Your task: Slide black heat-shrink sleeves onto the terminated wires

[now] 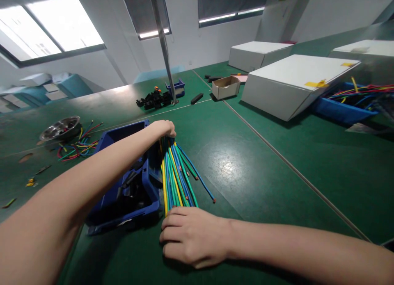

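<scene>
A bundle of blue, green and yellow wires [175,176] lies along the right side of a blue plastic bin [153,190]. At the bundle's far end my left hand [166,129] is closed around the wires, its fingertips partly hidden. My right hand [195,235] lies palm down at the near end, fingers curled over the wires there and covering their tips. Some cut ends with bare copper fan out to the right between the hands. Black parts [134,190] lie in the bin, beneath my left forearm.
Left of the bin are a metal bowl [63,127] and loose coloured wires [78,149]. A pole [164,47] rises behind, beside black parts [154,99] and a small blue bin [178,89]. A small open carton [225,88], white boxes [289,86] and a blue wire tray [341,108] stand back right.
</scene>
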Demonstrator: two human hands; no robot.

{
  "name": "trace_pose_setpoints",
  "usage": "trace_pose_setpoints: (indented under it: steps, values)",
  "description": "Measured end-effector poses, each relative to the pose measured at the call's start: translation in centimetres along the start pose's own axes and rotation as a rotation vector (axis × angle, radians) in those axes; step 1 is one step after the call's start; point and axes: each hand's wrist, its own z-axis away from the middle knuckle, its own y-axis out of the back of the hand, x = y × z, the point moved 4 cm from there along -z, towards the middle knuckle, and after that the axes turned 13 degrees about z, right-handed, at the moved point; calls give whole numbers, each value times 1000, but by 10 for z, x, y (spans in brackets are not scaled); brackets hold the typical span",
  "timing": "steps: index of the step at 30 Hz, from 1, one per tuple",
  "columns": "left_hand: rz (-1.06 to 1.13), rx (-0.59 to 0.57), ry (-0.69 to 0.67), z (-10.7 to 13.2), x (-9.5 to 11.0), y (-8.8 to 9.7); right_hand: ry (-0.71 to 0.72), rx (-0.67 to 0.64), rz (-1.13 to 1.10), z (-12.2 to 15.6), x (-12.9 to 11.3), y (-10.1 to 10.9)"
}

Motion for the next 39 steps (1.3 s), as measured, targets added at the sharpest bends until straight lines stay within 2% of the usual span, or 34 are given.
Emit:
trace_pose_setpoints:
  steps: [6, 9, 12, 13, 15, 17, 18, 20, 22, 24, 26, 29, 32, 34, 35, 37, 39]
  values:
    - [-27, -30, -136, 9, -1, 3, -63, 15, 33, -2, -5, 3]
    - [-11, -43, -207, 16, 4, 8, -72, 63, 8, 2, -3, 17]
    - [-1, -14, -226, 28, 8, 20, -102, 74, -52, 18, 11, 33]
    - [-5, 13, -210, 34, 9, 25, -164, 41, -34, 25, 20, 37]
    - [-27, 115, -159, 54, 8, 33, -403, -60, -12, 43, 41, 38]
    - [-53, 255, -154, 84, 9, 34, -685, -112, 6, 60, 58, 37]
    - [-82, 363, -174, 102, 10, 33, -781, -139, -11, 67, 63, 34]
    - [-97, 466, -182, 138, 11, 18, -842, -182, -98, 73, 65, 28]
    - [-105, 457, -152, 166, 7, -5, -777, -218, -199, 70, 60, 24]
    - [-168, 431, -256, 184, 6, -27, -711, -250, -244, 66, 55, 24]
    - [-176, 451, -302, 193, 0, -41, -688, -271, -246, 64, 53, 25]
    - [-9, 563, -295, 205, -13, -44, -689, -258, -234, 63, 53, 26]
    - [257, 825, -226, 233, -17, -42, -717, -183, -196, 66, 55, 25]
    - [398, 1002, -239, 259, -7, -53, -706, -112, -159, 68, 57, 24]
    - [452, 1070, -296, 271, 2, -62, -681, -71, -129, 68, 60, 25]
    - [565, 1104, -441, 286, 23, -86, -628, 16, -44, 66, 70, 30]
    - [563, 1018, -603, 290, 45, -112, -624, 116, 54, 60, 91, 39]
